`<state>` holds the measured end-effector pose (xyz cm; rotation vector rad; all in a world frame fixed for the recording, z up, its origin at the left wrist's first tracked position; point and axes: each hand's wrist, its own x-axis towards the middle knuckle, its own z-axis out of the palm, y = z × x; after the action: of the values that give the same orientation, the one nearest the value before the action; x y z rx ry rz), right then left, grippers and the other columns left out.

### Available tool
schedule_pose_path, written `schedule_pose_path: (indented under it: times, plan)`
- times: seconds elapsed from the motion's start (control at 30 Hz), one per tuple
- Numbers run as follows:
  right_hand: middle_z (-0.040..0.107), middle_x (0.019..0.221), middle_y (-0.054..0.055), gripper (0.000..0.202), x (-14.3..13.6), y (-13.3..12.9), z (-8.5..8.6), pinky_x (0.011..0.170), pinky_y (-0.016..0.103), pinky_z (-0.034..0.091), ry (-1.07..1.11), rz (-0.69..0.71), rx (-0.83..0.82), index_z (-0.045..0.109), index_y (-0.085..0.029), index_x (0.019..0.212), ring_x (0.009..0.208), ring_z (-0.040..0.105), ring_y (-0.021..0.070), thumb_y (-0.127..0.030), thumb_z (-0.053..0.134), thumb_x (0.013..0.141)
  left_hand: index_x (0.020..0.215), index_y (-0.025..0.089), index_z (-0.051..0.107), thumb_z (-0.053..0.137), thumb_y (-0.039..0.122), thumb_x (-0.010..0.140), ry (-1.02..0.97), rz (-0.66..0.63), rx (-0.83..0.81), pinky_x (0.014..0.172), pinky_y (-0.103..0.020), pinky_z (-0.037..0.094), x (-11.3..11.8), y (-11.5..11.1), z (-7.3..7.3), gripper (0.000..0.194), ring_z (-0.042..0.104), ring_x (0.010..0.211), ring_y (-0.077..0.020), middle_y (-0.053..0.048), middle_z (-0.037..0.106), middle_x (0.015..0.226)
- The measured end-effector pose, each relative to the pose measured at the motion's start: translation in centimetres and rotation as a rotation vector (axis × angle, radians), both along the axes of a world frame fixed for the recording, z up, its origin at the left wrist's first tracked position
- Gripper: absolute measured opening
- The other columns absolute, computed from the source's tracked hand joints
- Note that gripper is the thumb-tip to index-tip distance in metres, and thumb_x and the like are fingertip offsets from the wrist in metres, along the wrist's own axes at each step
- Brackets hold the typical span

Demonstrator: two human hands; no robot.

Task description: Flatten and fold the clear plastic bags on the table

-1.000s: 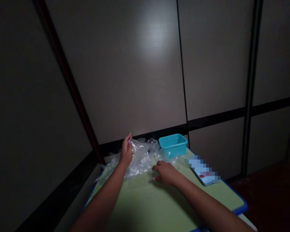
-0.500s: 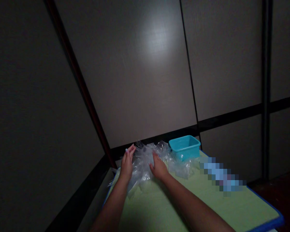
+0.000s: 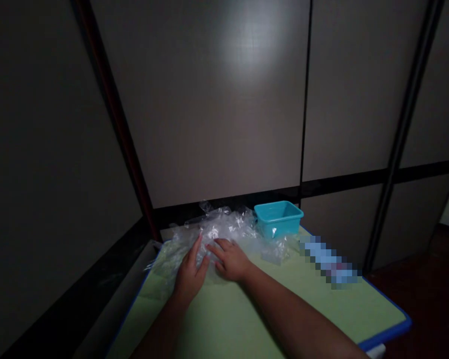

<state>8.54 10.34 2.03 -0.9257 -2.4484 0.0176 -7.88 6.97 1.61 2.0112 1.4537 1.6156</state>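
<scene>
Clear plastic [image 3: 230, 225] is lying under my open left hand [image 3: 189, 279] and right hand [image 3: 233, 262]; probably light, limp and slippery, it's offering hold at bunched folds.

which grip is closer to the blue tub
The right grip, over the plastic, on the side toward the tub; the left grip is farther off, nearer the table's left edge.

Glossy grey paneled wardrobe doors [image 3: 217, 124]
</scene>
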Motion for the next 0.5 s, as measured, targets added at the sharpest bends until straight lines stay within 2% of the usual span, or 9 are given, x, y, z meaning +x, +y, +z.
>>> schedule_pose_path:
  times: [0.07, 0.13, 0.2, 0.27, 0.33, 0.4, 0.47, 0.5]
  plan:
    - [0.031, 0.145, 0.011, 0.058, -0.3, -1.1, 0.5, 0.103, 0.053, 0.022, -0.078, 0.118, 0.041, 0.033, -0.028, 0.137, 0.130, 0.030, 0.0260, -0.032, 0.051, 0.082, 0.139, 0.024, 0.031, 0.057, 0.036, 0.080, -0.225, -0.001, -0.045, 0.100, -0.043, 0.036, 0.1, 0.0, 0.2, 0.066, 0.049, 0.118, -0.0269, -0.010, 0.051, 0.131]
    - [0.032, 0.144, 0.010, 0.059, -0.7, -2.1, 1.0, 0.105, 0.051, 0.018, -0.102, 0.201, 0.096, 0.033, -0.027, 0.137, 0.129, 0.031, 0.0241, -0.032, 0.052, 0.082, 0.133, 0.021, 0.041, 0.061, 0.038, 0.077, -0.474, -0.031, -0.093, 0.096, -0.041, 0.041, -0.1, 0.1, 0.5, 0.063, 0.054, 0.113, -0.0281, -0.011, 0.059, 0.120]
    - [0.036, 0.142, 0.009, 0.057, -0.8, -2.8, 1.8, 0.107, 0.049, 0.016, -0.092, 0.241, 0.148, 0.033, -0.026, 0.137, 0.128, 0.032, 0.0224, -0.031, 0.051, 0.083, 0.125, 0.019, 0.049, 0.066, 0.037, 0.072, -0.634, -0.087, -0.116, 0.091, -0.040, 0.045, -0.6, 0.2, 0.9, 0.059, 0.059, 0.105, -0.0290, -0.011, 0.064, 0.111]
    - [0.038, 0.140, 0.009, 0.052, -0.6, -3.1, 2.6, 0.108, 0.048, 0.016, -0.047, 0.228, 0.182, 0.037, -0.025, 0.135, 0.127, 0.033, 0.0229, -0.028, 0.049, 0.084, 0.125, 0.017, 0.049, 0.068, 0.035, 0.070, -0.762, -0.148, -0.123, 0.086, -0.040, 0.048, -1.1, 0.2, 1.5, 0.061, 0.062, 0.098, -0.0282, -0.011, 0.067, 0.105]
    - [0.040, 0.138, 0.012, 0.046, 0.2, -2.9, 3.5, 0.107, 0.047, 0.020, 0.077, 0.157, 0.185, 0.044, -0.021, 0.130, 0.126, 0.034, 0.0246, -0.026, 0.047, 0.084, 0.130, 0.018, 0.044, 0.068, 0.033, 0.071, -0.893, -0.204, -0.132, 0.084, -0.040, 0.049, -1.4, -0.3, 2.3, 0.065, 0.064, 0.096, -0.0274, -0.011, 0.067, 0.106]
    - [0.042, 0.135, 0.014, 0.043, 1.3, -2.5, 4.0, 0.105, 0.043, 0.025, 0.303, 0.076, 0.131, 0.046, -0.018, 0.127, 0.126, 0.035, 0.0242, -0.028, 0.047, 0.085, 0.136, 0.022, 0.034, 0.066, 0.029, 0.074, -0.992, -0.276, -0.166, 0.085, -0.041, 0.049, -1.3, -1.0, 3.1, 0.070, 0.064, 0.096, -0.0266, -0.010, 0.066, 0.110]
    - [0.043, 0.133, 0.014, 0.050, 2.7, -2.3, 4.1, 0.103, 0.043, 0.030, 0.512, 0.053, -0.015, 0.040, -0.019, 0.130, 0.125, 0.038, 0.0243, -0.035, 0.050, 0.084, 0.141, 0.026, 0.024, 0.063, 0.025, 0.076, -1.054, -0.409, -0.238, 0.089, -0.041, 0.047, -0.9, -2.0, 4.0, 0.075, 0.064, 0.098, -0.0250, -0.009, 0.065, 0.112]
    - [0.043, 0.133, 0.014, 0.056, 3.5, -2.2, 3.9, 0.101, 0.043, 0.033, 0.599, 0.068, -0.133, 0.035, -0.020, 0.134, 0.123, 0.040, 0.0241, -0.039, 0.051, 0.084, 0.141, 0.027, 0.025, 0.062, 0.025, 0.077, -1.037, -0.496, -0.298, 0.091, -0.041, 0.046, -0.6, -2.5, 4.3, 0.074, 0.064, 0.098, -0.0246, -0.009, 0.064, 0.114]
